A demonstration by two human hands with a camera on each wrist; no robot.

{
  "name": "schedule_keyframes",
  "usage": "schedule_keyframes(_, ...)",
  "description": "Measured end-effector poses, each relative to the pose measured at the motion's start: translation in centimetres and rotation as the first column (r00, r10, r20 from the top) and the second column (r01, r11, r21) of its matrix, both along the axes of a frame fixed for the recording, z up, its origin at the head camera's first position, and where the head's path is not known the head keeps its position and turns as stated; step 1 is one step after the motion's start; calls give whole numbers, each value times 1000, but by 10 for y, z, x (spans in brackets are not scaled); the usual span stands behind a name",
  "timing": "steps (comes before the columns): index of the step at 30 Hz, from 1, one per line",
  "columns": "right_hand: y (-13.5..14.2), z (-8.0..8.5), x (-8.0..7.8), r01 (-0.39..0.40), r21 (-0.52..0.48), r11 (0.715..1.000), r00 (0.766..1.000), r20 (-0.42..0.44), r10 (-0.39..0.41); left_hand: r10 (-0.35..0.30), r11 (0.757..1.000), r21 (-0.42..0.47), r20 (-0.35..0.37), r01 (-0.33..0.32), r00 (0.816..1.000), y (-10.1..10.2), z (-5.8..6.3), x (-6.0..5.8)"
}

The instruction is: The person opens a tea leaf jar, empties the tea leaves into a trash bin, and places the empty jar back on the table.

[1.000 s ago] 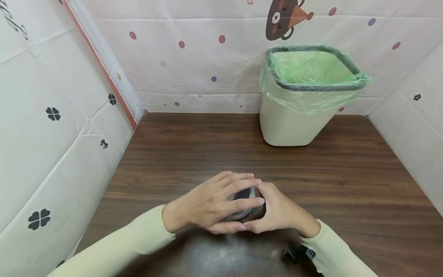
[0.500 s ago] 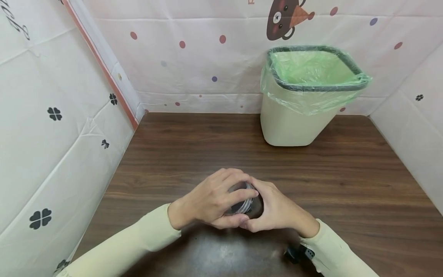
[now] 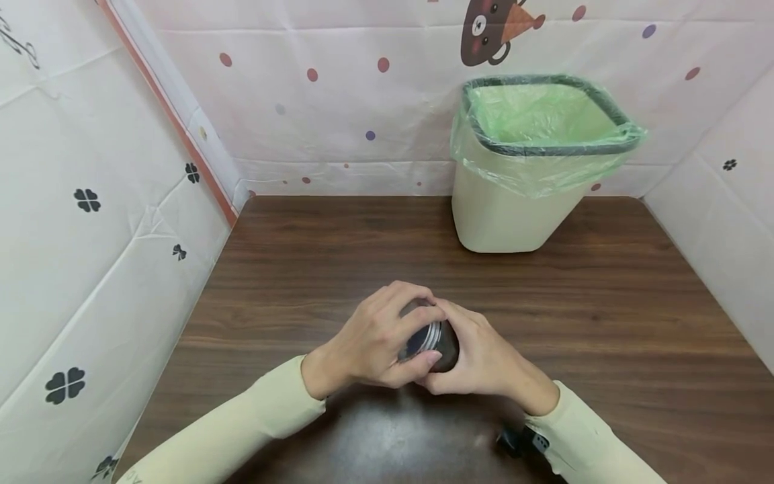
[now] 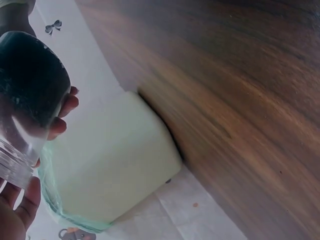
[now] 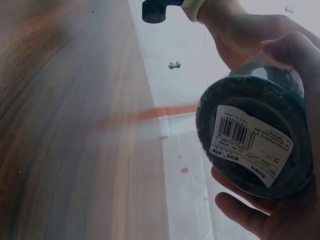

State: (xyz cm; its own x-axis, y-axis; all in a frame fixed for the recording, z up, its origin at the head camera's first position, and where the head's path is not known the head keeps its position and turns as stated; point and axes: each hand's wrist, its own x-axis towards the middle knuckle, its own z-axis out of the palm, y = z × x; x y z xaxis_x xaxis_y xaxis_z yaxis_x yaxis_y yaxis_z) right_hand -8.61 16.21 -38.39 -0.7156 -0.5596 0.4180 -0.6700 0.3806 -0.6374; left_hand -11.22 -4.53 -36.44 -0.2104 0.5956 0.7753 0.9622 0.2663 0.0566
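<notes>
A clear jar [image 3: 448,348] with dark contents is held tilted between the two hands, apparently off the table. My left hand [image 3: 371,339] grips its ribbed clear end, thumb and fingers curled round the rim. The jar's dark body rests in the grip of my right hand [image 3: 486,356]. In the left wrist view the jar [image 4: 32,80] shows dark contents gathered at the bottom end, with clear wall towards the ribbed end. Its round base [image 5: 207,135] faces the right wrist camera and carries a white barcode label [image 5: 250,142]. My palms hide part of the jar.
A cream trash bin [image 3: 508,208] with a green plastic liner [image 3: 544,117] stands at the back right of the wooden table [image 3: 302,262]. Patterned white sheets [image 3: 338,114] hang behind and at both sides. A small black device [image 3: 514,442] sits by the right wrist.
The left fingers, spread over the jar's end a second ago, have drawn in and curled round it. Both hands have moved slightly away from the body, and the jar leans more to the left.
</notes>
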Motion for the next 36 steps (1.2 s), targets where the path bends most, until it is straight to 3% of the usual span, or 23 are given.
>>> schedule_keyframes(8, -1, -1, 1, 62, 28, 998, 997, -48, -61, 63, 997, 39, 74, -66, 995, 4, -3, 1)
schedule_keyframes(14, -5, -1, 4, 133, 45, 990, 986, -105, -128, 110, 989, 74, 177, -124, 978, 6, -5, 4)
schedule_keyframes(19, -10, 0, 7, 197, 47, 979, 967, -174, -187, 150, 980, 87, 272, -180, 951, 7, -6, 8)
schedule_keyframes(27, -13, -1, 8, 256, 78, 964, 935, -274, -226, 197, 966, 71, 425, -249, 883, 8, -6, 12)
schedule_keyframes(36, -12, -4, 7, 255, 74, 964, 935, -274, -226, 194, 968, 45, 485, -245, 853, 8, -5, 17)
